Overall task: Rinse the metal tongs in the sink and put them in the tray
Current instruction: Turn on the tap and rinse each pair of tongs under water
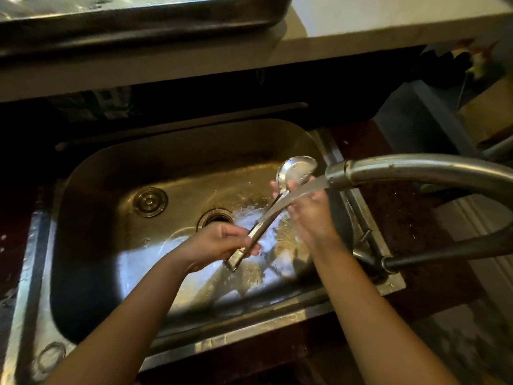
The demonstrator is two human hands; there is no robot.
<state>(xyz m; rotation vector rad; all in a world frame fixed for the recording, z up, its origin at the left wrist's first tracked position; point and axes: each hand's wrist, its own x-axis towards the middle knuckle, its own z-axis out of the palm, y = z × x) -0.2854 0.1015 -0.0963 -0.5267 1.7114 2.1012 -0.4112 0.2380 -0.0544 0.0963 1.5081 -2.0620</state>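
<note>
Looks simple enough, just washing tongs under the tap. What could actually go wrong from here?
The long metal tongs are wet, and the left hand pinches only the hinge end, so they might slip into the steel sink. Water from the curved grey faucet hits the right hand and could splash out. The shallow metal tray sits on a shelf above the sink, so carrying them up may drip.

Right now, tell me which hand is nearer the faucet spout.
Right. The right hand sits just below the faucet spout, in its stream; the left hand grips the tongs farther away.
</note>
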